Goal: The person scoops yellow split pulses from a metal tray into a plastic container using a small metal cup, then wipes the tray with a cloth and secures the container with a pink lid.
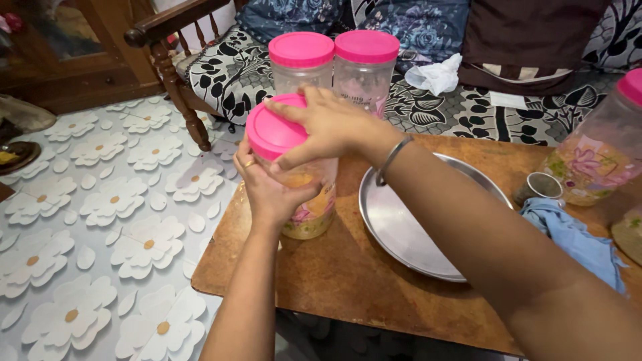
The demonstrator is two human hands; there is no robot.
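A person's two bare hands work a clear plastic jar (pixel 311 207) at the near left corner of a worn wooden table (pixel 348 274). The left hand (pixel 267 190) wraps closed around the jar's body, while the right hand (pixel 328 127) lies spread over its pink lid (pixel 271 134), fingers curled down onto the rim; a metal bangle (pixel 391 159) circles that wrist. Two more pink-lidded jars (pixel 334 63) stand just behind, touching each other. A round steel plate (pixel 401 227) lies beside the held jar, with a small steel cup (pixel 538 187) and a blue cloth (pixel 568 234) to its right. A flower-patterned floor (pixel 114 220) spreads at left.
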